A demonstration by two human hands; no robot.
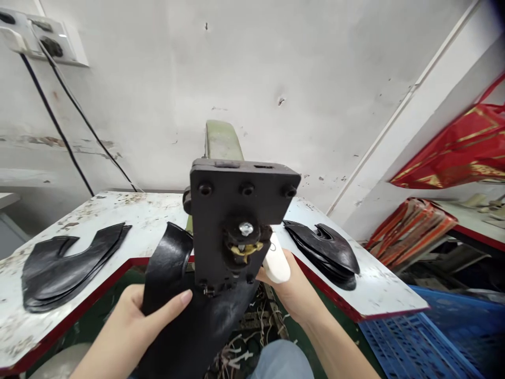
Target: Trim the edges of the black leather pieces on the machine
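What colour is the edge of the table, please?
Red, on the table edge, seen in the head view.

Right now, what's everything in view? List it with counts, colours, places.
machine head: one, black plate with silver screw, centre
leather piece: one, black, held under the machine head
left stack of cut pieces: one pile, black, left of table
right stack of cut pieces: one pile, black, right of table
table: one, white with red edge, notched around the machine
crate: one, blue, lower right
bags: red and gold, right shelf
wall sockets: white, upper left, black cables
left hand: fingers grip leather piece
right hand: behind machine, white-covered finger
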